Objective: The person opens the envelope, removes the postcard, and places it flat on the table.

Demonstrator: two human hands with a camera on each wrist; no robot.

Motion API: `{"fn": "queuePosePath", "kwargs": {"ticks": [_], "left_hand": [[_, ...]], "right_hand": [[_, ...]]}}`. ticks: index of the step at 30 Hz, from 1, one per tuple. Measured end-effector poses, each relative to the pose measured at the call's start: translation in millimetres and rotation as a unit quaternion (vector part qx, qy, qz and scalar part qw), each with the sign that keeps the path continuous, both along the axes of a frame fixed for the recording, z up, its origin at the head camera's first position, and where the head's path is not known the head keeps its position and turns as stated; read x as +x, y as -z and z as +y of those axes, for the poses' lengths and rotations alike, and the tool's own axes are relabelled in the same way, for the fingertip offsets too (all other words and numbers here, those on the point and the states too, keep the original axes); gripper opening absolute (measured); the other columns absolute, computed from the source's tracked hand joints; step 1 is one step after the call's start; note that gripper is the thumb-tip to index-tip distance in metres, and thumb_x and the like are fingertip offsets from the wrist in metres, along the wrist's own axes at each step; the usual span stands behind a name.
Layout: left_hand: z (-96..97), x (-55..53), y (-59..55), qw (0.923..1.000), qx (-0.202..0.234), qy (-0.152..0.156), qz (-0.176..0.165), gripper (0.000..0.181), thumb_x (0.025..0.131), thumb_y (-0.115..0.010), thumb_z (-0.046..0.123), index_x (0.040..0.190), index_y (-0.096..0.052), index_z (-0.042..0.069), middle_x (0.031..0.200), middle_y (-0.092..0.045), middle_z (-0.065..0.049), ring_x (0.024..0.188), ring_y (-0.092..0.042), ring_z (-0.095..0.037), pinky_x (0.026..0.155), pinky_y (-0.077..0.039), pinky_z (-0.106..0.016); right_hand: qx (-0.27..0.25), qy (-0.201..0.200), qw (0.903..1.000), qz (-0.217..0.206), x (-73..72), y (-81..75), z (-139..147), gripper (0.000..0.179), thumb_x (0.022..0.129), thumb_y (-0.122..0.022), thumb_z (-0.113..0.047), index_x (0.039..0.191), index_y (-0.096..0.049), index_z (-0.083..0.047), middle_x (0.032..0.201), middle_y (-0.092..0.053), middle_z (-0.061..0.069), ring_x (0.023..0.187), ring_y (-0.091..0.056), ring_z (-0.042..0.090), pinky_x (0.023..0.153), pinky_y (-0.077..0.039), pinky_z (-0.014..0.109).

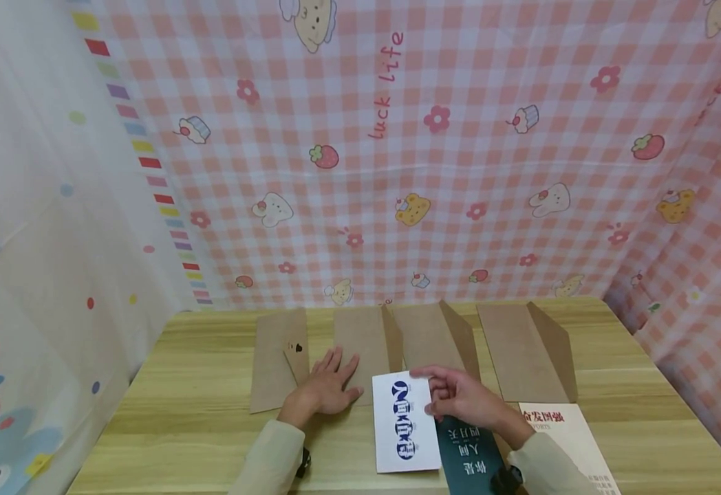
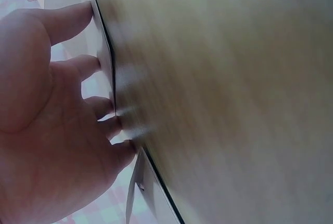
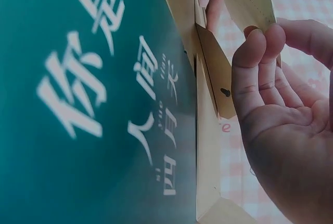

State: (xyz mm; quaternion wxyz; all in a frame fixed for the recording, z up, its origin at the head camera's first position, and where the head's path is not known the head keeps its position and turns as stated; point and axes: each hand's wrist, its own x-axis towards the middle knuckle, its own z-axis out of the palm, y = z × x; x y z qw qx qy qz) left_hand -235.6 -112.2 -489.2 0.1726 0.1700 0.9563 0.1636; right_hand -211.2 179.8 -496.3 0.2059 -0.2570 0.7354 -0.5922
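My right hand [image 1: 468, 400] pinches a white card [image 1: 405, 447] with blue lettering by its right edge. The card is raised in front of the envelopes; in the right wrist view, thumb and fingertips meet on the card's edge [image 3: 250, 0]. Fingers spread and straight, my left hand [image 1: 328, 390] rests on a brown paper envelope [image 1: 360, 330], whose flap lies unfolded to the right. In the left wrist view its fingertips [image 2: 86, 13] touch the paper. Left of that hand lies another brown envelope [image 1: 269, 368] with its flap folded over and a small black mark on it.
Two more brown envelopes [image 1: 425, 333] [image 1: 506, 350] lie to the right, flaps unfolded. A dark green card [image 1: 473, 457] with white characters sits below my right hand, and a cream card [image 1: 567, 440] with red characters is at its right. Patterned cloth [image 1: 360, 185] hangs behind the wooden table [image 1: 168, 399].
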Motion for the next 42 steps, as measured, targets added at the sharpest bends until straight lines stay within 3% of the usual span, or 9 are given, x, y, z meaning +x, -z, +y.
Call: {"fn": "queuePosePath", "kwargs": {"ticks": [11, 21, 36, 42], "left_hand": [[0.9, 2.2, -2.0, 1.0, -0.002, -0.004, 0.001, 0.066, 0.101, -0.05, 0.042, 0.156, -0.031, 0.011, 0.164, -0.012, -0.023, 0.152, -0.008, -0.039, 0.121, -0.012, -0.055], [-0.1, 0.7, 1.0, 1.0, -0.003, -0.001, 0.006, 0.066, 0.101, -0.05, 0.042, 0.156, -0.031, 0.011, 0.163, -0.013, -0.023, 0.152, -0.009, -0.04, 0.121, -0.013, -0.056], [1.0, 2.2, 0.7, 0.9999, -0.004, -0.006, 0.008, 0.066, 0.101, -0.05, 0.042, 0.156, -0.031, 0.011, 0.164, -0.013, -0.022, 0.152, -0.008, -0.039, 0.121, -0.013, -0.055], [1.2, 2.0, 0.9, 0.9999, -0.002, -0.008, 0.009, 0.066, 0.101, -0.05, 0.042, 0.156, -0.031, 0.011, 0.164, -0.012, -0.022, 0.152, -0.008, -0.039, 0.121, -0.012, -0.055]], "right_hand": [[-0.018, -0.028, 0.9994, -0.01, 4.6, 2.9, -5.1, 0.057, 0.087, -0.063, 0.007, 0.142, -0.044, 0.007, 0.09, -0.061, 0.023, 0.069, -0.06, 0.013, 0.063, -0.055, 0.026], [-0.017, -0.035, 0.9987, -0.031, 9.1, 4.9, -9.8, 0.057, 0.088, -0.065, 0.003, 0.141, -0.045, 0.005, 0.1, -0.067, 0.019, 0.069, -0.061, 0.012, 0.061, -0.055, 0.025], [0.018, -0.026, 0.9984, -0.048, 13.3, 7.4, -13.1, 0.056, 0.087, -0.069, -0.002, 0.14, -0.049, 0.001, 0.097, -0.07, 0.011, 0.051, -0.051, 0.006, 0.042, -0.041, 0.016], [0.029, -0.025, 0.9978, -0.053, 15.0, 6.1, -13.9, 0.056, 0.086, -0.071, 0.0, 0.138, -0.05, 0.002, 0.1, -0.07, 0.014, 0.045, -0.047, 0.006, 0.04, -0.039, 0.016]]}}
